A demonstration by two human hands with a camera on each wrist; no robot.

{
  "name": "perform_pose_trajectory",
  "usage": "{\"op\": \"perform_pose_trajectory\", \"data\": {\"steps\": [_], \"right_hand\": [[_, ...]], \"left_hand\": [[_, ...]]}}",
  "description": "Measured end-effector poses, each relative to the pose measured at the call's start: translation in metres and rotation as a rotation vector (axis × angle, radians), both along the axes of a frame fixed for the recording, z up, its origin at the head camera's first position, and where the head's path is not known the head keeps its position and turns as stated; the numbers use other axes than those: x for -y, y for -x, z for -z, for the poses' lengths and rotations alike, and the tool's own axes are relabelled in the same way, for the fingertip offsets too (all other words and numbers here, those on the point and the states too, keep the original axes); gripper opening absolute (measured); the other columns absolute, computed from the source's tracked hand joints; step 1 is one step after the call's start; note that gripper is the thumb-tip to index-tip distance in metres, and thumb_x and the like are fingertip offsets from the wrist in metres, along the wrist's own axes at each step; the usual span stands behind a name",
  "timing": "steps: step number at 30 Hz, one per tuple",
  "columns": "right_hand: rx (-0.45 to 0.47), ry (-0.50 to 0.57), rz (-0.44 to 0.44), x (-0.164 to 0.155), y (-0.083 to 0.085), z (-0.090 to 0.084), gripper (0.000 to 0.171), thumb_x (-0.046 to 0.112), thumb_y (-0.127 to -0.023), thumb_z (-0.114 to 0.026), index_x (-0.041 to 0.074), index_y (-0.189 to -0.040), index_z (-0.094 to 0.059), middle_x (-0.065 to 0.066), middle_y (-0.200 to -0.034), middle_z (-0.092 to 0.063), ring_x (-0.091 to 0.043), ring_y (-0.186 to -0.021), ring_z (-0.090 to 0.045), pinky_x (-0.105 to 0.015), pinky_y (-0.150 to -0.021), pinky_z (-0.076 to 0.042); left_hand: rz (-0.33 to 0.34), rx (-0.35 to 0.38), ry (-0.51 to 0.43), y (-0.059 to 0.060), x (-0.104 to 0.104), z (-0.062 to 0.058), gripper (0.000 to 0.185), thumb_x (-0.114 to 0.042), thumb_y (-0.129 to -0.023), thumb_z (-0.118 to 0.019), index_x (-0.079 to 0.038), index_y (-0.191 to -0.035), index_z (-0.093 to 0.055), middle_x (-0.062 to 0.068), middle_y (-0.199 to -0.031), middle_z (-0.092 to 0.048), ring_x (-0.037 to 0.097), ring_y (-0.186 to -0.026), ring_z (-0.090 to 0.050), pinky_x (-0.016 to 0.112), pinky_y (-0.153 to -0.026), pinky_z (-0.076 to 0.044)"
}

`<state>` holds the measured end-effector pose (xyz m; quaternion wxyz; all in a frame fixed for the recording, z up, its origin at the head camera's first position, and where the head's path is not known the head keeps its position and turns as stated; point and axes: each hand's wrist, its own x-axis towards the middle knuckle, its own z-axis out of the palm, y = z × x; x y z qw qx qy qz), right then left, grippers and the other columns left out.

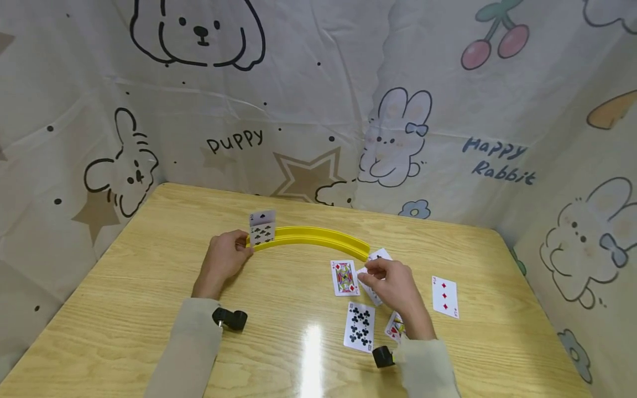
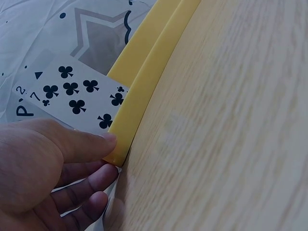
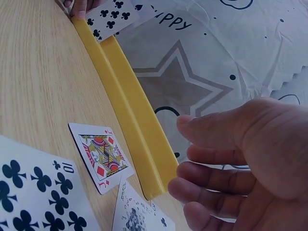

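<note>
A curved yellow card holder (image 1: 318, 237) lies on the table. My left hand (image 1: 224, 257) pinches its left end, thumb against the front wall in the left wrist view. Right beside that hand, a seven of clubs (image 1: 261, 236) stands in the holder, with a two of spades (image 1: 262, 216) rising behind it. My right hand (image 1: 395, 284) hovers by the holder's right end, fingers loosely bent and holding nothing in the right wrist view. Beneath and beside it lie a joker (image 3: 131, 211), a partly covered black-suit card (image 1: 380, 254) and a jack of diamonds (image 1: 344, 278).
Nearer me lies a ten of clubs (image 1: 359, 327). A red face card (image 1: 395, 327) is half hidden under my right forearm. Farther right is a three of diamonds (image 1: 445, 297). A printed cloth (image 1: 308, 110) hangs behind the wooden table (image 1: 278, 309).
</note>
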<state>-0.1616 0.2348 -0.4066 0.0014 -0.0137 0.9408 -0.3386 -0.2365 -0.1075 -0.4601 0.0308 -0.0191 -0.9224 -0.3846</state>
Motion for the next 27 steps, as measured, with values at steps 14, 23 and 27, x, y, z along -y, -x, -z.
{"op": "perform_pose_trajectory", "data": {"steps": [14,23,27], "right_hand": [[0.063,-0.043,0.05,-0.007,-0.018,-0.002,0.033,0.026,-0.075,-0.072,0.006,-0.101,-0.066,0.0,-0.085,-0.061,-0.014,-0.076,-0.054,-0.028,-0.063,-0.044],[0.092,-0.08,0.096,-0.011,-0.027,0.002,0.036,0.027,-0.073,-0.073,0.006,-0.102,-0.066,-0.001,-0.083,-0.061,-0.013,-0.072,-0.053,-0.027,-0.061,-0.043],[0.086,-0.085,0.105,-0.014,-0.031,0.006,0.035,0.027,-0.072,-0.074,0.006,-0.1,-0.066,0.0,-0.081,-0.061,-0.013,-0.071,-0.053,-0.028,-0.062,-0.043]], "left_hand": [[0.005,0.004,0.003,0.001,0.001,0.003,0.038,-0.018,-0.08,-0.066,-0.003,-0.114,-0.057,0.01,-0.099,-0.061,0.018,-0.081,-0.06,0.033,-0.068,-0.049],[0.009,0.003,0.012,0.001,0.0,0.001,0.038,-0.019,-0.081,-0.066,-0.003,-0.114,-0.057,0.01,-0.098,-0.061,0.018,-0.081,-0.059,0.033,-0.068,-0.048],[0.004,0.02,0.011,0.001,-0.001,0.0,0.038,-0.019,-0.081,-0.066,-0.003,-0.114,-0.057,0.009,-0.099,-0.06,0.018,-0.081,-0.059,0.033,-0.068,-0.048]]}}
